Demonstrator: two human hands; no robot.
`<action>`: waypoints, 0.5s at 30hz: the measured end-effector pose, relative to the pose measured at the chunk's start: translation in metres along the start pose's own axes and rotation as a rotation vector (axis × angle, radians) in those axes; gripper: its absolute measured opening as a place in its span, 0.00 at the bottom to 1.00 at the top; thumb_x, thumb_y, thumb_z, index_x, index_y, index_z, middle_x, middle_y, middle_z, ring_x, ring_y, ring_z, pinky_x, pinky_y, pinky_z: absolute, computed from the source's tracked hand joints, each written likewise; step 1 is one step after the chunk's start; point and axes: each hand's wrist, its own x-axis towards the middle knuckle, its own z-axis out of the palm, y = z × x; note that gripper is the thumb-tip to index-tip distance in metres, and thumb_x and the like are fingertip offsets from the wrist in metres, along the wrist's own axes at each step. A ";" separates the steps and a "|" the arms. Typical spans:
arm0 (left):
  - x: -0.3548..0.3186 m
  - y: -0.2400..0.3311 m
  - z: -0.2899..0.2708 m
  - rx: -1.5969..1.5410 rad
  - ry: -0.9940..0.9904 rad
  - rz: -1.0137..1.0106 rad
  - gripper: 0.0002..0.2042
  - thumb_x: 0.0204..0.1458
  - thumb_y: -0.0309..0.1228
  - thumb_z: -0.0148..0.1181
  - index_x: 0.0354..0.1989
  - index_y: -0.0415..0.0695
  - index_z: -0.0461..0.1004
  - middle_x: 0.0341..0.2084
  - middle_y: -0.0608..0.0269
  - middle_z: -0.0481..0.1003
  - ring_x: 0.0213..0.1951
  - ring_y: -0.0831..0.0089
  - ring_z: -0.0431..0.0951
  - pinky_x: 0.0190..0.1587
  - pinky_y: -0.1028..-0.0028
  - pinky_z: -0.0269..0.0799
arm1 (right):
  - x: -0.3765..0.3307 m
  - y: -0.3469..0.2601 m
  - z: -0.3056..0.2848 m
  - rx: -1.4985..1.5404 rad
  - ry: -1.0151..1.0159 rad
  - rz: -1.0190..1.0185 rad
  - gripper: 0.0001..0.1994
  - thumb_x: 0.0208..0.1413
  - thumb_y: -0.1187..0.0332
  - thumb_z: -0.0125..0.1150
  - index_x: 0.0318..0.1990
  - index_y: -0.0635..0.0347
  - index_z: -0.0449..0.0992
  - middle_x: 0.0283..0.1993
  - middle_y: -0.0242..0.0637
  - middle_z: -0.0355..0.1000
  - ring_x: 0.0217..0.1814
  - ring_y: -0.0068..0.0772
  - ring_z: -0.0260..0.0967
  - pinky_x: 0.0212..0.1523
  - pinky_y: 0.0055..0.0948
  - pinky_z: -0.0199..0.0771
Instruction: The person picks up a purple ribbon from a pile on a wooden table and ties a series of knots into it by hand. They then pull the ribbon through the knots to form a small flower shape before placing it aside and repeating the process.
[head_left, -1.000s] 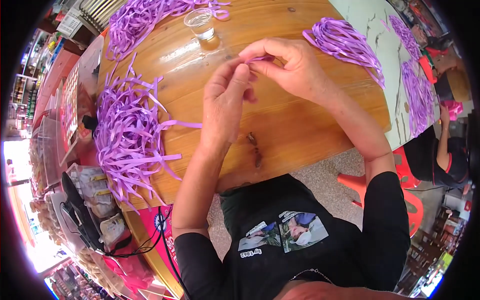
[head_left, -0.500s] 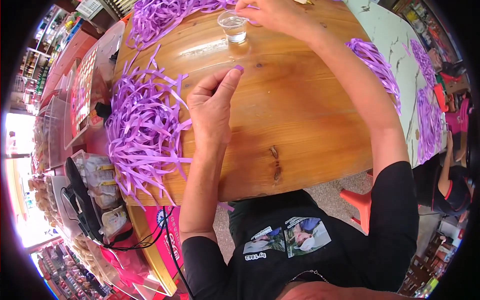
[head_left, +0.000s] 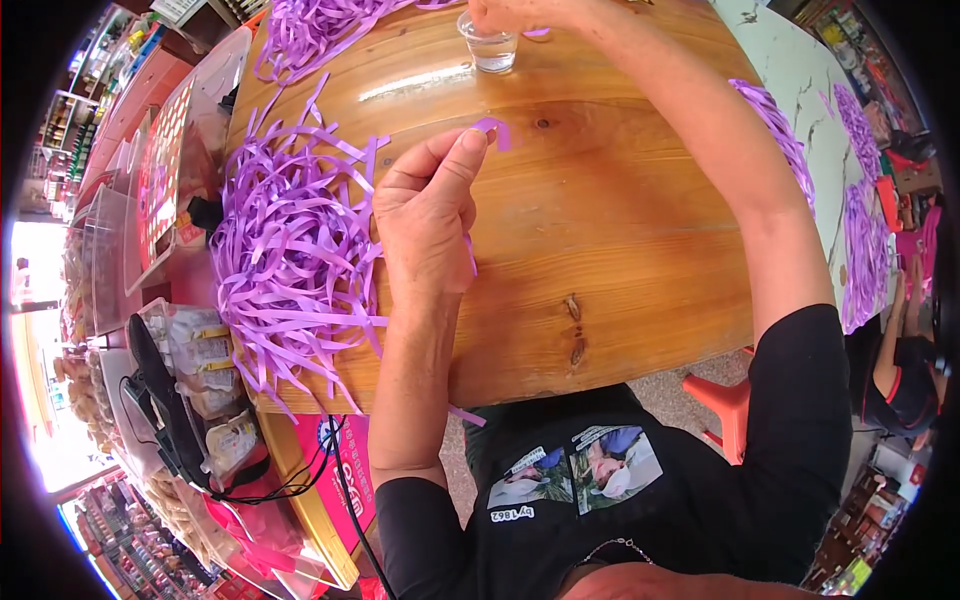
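Note:
My left hand (head_left: pixel 425 205) is closed over the middle of the wooden table, thumb pressed against the curled forefinger. Pinched there is a purple ribbon (head_left: pixel 502 135), its short end bent past the fingertips. More purple shows below the palm. At the far edge of view, my right hand (head_left: pixel 515 14) hangs over a small clear plastic cup (head_left: pixel 493 52) of clear liquid. Its fingers are drawn together at the cup's rim, partly cut off by the frame. Whether they hold anything is hidden. A bit of purple (head_left: pixel 538 32) lies just right of the cup.
A big tangle of purple ribbons (head_left: pixel 290 250) covers the left of the wooden table (head_left: pixel 620 250), with another heap (head_left: pixel 320 35) behind. More ribbon bundles (head_left: pixel 862 245) lie on the marbled table (head_left: pixel 775 45) at right. A red stool (head_left: pixel 725 405) and another person (head_left: pixel 905 375) are beyond.
My right hand has come down onto the cup's rim from just beside it. More of the ribbon's end now sticks out past my left fingertips. The whole view has shifted slightly.

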 end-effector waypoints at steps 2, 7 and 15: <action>0.001 -0.001 0.000 -0.002 -0.003 0.002 0.08 0.51 0.28 0.60 0.34 0.36 0.77 0.13 0.78 0.63 0.12 0.90 0.49 0.14 0.84 0.39 | -0.005 -0.004 -0.003 0.033 -0.011 0.050 0.06 0.49 0.68 0.58 0.27 0.60 0.78 0.26 0.41 0.73 0.28 0.37 0.71 0.31 0.29 0.70; -0.001 -0.001 0.003 0.035 -0.006 0.012 0.07 0.51 0.28 0.60 0.34 0.36 0.77 0.13 0.77 0.64 0.12 0.90 0.49 0.14 0.84 0.40 | -0.020 -0.012 -0.007 0.130 -0.033 0.171 0.07 0.52 0.67 0.58 0.29 0.59 0.78 0.25 0.39 0.73 0.28 0.35 0.71 0.30 0.28 0.70; -0.003 -0.006 0.003 -0.032 -0.073 0.014 0.05 0.48 0.25 0.64 0.32 0.38 0.78 0.16 0.75 0.69 0.13 0.90 0.55 0.14 0.85 0.44 | -0.085 -0.024 0.008 0.923 -0.265 0.317 0.11 0.55 0.67 0.59 0.43 0.59 0.78 0.37 0.29 0.74 0.38 0.17 0.69 0.39 0.18 0.68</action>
